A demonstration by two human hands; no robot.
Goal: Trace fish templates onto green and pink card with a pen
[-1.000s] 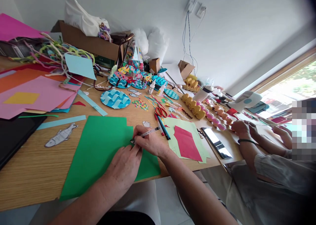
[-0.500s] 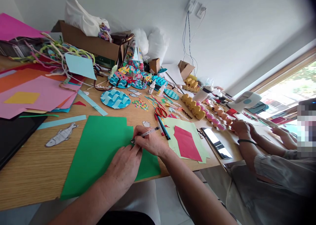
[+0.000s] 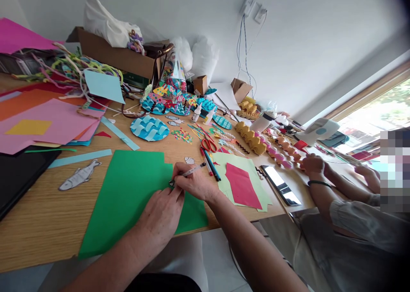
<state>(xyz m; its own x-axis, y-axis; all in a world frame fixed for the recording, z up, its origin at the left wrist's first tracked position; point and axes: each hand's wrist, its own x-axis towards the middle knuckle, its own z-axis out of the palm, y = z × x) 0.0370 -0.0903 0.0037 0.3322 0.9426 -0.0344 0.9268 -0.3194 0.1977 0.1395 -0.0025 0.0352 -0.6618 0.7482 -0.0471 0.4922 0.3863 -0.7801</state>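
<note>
A sheet of green paper point(image 3: 128, 185) lies at the table's front. My right hand point(image 3: 195, 185) grips a slim, light-coloured pen point(image 3: 196, 169), its top end pointing up to the right. The pen's tip is hidden behind my fingers, over the green paper. Flat on that sheet rests my left hand point(image 3: 162, 211), fingers stretched toward the pen and touching near my right hand. By the fingertips shows the edge of a small cutout point(image 3: 172, 183), mostly covered. A grey paper fish point(image 3: 80, 175) lies left of the sheet, and a smaller fish cutout point(image 3: 189, 160) just beyond my right hand.
Red scissors point(image 3: 209, 145) and marker pens point(image 3: 211, 164) lie right of my hands, beside red paper point(image 3: 243, 185) on light green sheets. Glue bottles point(image 3: 196, 113) stand farther back. A phone point(image 3: 282, 185) lies at the right, near a co-worker's hands point(image 3: 314, 164). Coloured papers point(image 3: 57, 117) cover the left.
My right hand and the pen have shifted very slightly; my left hand stays in place. The co-worker at the right has moved a little.
</note>
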